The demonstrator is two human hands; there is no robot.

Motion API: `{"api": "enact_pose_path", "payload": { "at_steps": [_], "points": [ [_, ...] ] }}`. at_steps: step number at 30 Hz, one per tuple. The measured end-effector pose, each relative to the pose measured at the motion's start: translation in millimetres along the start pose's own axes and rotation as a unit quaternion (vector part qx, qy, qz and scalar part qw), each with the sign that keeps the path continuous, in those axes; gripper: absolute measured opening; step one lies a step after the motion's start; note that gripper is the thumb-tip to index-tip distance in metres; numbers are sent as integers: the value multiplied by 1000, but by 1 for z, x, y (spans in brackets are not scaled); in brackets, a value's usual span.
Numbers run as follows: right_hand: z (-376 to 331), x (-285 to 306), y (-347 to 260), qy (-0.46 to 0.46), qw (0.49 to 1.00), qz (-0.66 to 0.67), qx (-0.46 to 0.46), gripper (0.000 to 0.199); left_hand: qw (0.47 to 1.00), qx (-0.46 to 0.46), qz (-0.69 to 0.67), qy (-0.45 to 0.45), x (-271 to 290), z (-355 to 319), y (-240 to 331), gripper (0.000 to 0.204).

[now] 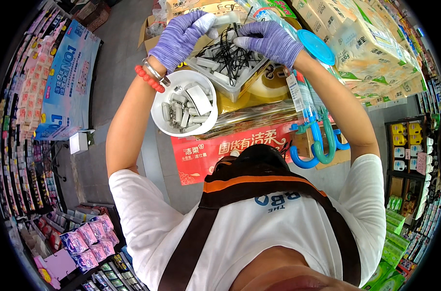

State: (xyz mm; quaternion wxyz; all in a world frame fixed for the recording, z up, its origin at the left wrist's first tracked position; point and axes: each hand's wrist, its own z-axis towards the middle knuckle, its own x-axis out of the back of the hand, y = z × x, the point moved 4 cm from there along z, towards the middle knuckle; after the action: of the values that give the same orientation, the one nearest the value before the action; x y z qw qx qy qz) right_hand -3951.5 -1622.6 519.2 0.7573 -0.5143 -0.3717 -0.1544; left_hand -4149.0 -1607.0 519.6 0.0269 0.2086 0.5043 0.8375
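Observation:
Both my hands wear purple knit gloves with whitish fingertips. My left hand (181,39) is closed at the fingertips on a pale security tag (226,19) above the far side of a clear plastic tub (234,91). My right hand (273,42) pinches at thin black cords (230,48) over the same tub; its grip is partly hidden. Grey-white tags (208,63) and tangled cords fill the tub. Close to my left wrist stands a round white bucket (158,116) holding several grey tags (179,114) and a small white box (199,100).
Umbrellas with blue and teal hooked handles (325,145) hang below my right forearm. Stacked tissue packs (371,48) rise at the far right, near a round blue lid (316,47). A red printed panel (191,165) fronts the stand. Shop shelves line both sides.

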Motion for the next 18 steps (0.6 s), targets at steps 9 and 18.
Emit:
{"api": "enact_pose_path", "payload": {
  "at_steps": [9,18],
  "points": [
    [7,-7,5,-12,998,53,12,28,996,57,-59,30,9,4,-10,32],
    [-1,0,-2,37,999,-14,19,32,1000,20,22,5,11,-2,-7,26]
  ]
}}
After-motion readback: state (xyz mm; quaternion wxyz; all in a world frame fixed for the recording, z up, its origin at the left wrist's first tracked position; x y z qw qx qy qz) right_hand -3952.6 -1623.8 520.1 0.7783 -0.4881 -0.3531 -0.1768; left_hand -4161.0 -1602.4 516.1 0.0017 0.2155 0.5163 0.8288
